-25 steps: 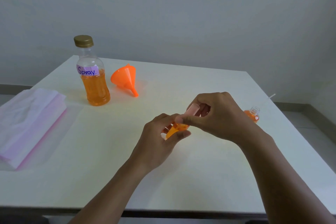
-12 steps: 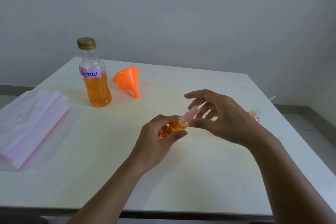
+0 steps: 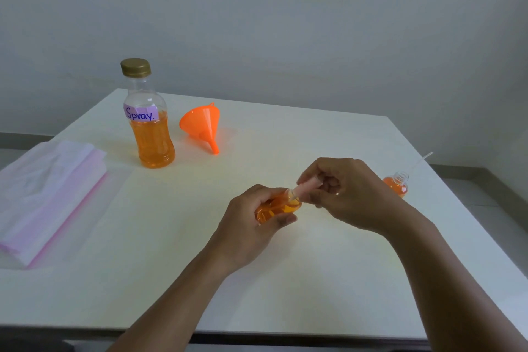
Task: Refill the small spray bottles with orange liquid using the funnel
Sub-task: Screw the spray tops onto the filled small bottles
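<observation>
Left hand (image 3: 251, 226) grips small spray bottle (image 3: 278, 206); right hand (image 3: 343, 194), earlier open, now pinches pink cap (image 3: 307, 188)

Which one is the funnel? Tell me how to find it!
Start at the white table and look to its far left side for the tall bottle with a gold cap and a "Spray." label. Just right of it lies the funnel, tipped on its side. It is the only solid bright orange cone, with a thin spout pointing toward the person.
</observation>
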